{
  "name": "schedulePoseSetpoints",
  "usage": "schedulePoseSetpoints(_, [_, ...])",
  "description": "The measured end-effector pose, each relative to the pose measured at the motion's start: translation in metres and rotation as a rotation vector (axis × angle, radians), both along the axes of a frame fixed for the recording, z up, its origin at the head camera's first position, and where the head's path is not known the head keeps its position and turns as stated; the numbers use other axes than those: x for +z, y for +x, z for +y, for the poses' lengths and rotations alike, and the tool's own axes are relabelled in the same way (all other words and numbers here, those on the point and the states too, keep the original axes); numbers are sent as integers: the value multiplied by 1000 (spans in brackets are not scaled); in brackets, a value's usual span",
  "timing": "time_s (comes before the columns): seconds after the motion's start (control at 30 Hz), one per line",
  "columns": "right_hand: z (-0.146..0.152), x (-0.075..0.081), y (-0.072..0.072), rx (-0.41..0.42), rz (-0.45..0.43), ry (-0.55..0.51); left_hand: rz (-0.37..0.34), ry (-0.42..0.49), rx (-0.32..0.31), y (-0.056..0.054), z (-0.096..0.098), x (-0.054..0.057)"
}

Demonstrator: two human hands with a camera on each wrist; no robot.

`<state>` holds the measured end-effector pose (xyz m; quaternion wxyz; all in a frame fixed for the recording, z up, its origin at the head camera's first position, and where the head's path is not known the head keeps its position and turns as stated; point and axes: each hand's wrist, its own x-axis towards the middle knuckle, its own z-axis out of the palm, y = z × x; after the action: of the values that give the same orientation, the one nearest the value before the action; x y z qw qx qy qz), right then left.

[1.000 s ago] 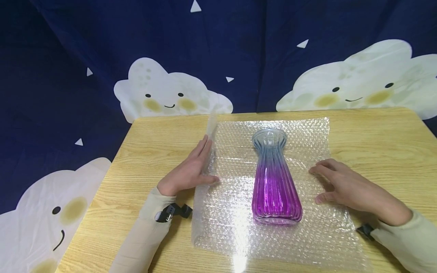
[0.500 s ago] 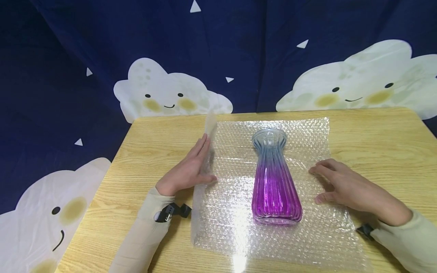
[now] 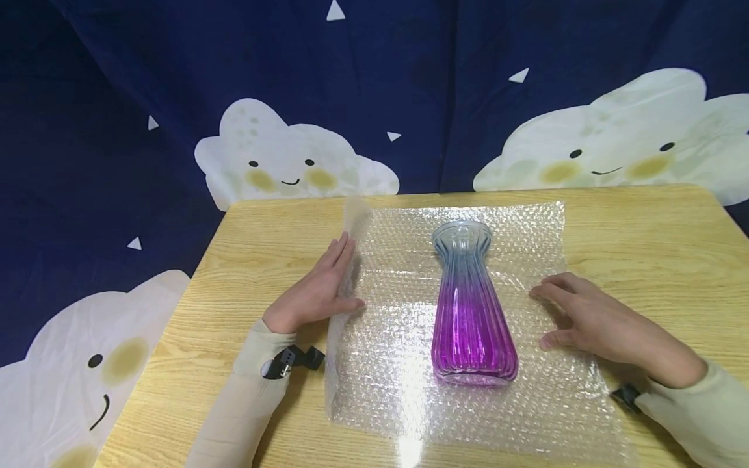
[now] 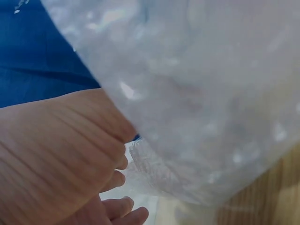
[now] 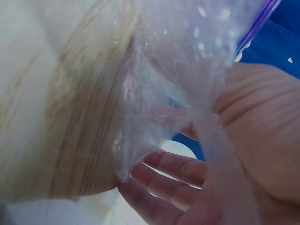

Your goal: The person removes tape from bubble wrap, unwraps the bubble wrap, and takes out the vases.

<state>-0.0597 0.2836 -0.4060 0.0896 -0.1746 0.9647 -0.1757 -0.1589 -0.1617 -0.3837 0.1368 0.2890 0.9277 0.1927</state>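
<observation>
A ribbed glass vase (image 3: 474,318), clear bluish at the mouth and purple at the base, lies on its side on a sheet of bubble wrap (image 3: 392,370), mouth facing away. My left hand (image 3: 313,292) is at the sheet's left edge, fingers straight along the outside of the raised border and thumb over the wrap. In the left wrist view the wrap (image 4: 187,93) covers much of the picture beside the hand (image 4: 56,159). My right hand (image 3: 603,318) is at the right edge, fingers loosely bent towards the vase. In the right wrist view, wrap partly hides its fingers (image 5: 164,187).
The sheet lies on a light wooden table (image 3: 234,273). A dark blue curtain (image 3: 421,78) with smiling clouds hangs behind the table's far edge. Small black cameras (image 3: 295,359) are worn on both wrists.
My left hand has shifted slightly left, and the raised left border of the bubble wrap has leaned outward with it. The right hand and the vase stay where they were.
</observation>
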Motion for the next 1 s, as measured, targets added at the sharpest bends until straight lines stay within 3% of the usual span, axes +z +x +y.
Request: schedulePoseSetpoints(1.0, [0,1,1,-1,0,11,-120,-53,60,-14,-23,-3])
